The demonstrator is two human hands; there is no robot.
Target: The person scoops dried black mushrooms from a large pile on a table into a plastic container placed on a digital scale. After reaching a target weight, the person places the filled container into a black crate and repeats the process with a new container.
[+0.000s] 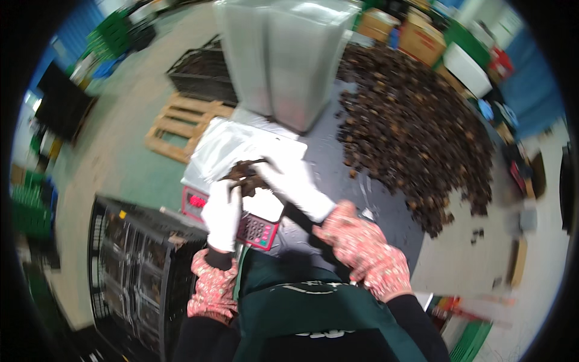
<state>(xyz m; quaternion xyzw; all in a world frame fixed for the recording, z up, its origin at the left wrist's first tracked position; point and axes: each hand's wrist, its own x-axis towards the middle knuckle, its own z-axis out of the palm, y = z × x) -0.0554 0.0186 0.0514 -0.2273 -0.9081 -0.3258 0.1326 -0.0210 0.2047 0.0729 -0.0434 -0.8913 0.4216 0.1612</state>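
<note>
My left hand (222, 212) and my right hand (294, 185), both in white gloves with pink floral sleeve covers, hold a small cluster of dark brown dried pieces (245, 177), perhaps mushrooms or fungus. Beneath them is a digital weighing scale with a red housing (258, 231), a keypad and a lit red display. Clear plastic bags or sheets (217, 149) cover its upper part. The fingers are blurred, and part of the cluster lies behind them.
A large heap of the same dark pieces (416, 122) spreads over the grey table (384, 212) at right. Tall clear plastic bags (289, 68) stand beyond the scale. A wooden pallet (181, 122), a black crate (203, 74) and a large black crate (135, 271) are at left.
</note>
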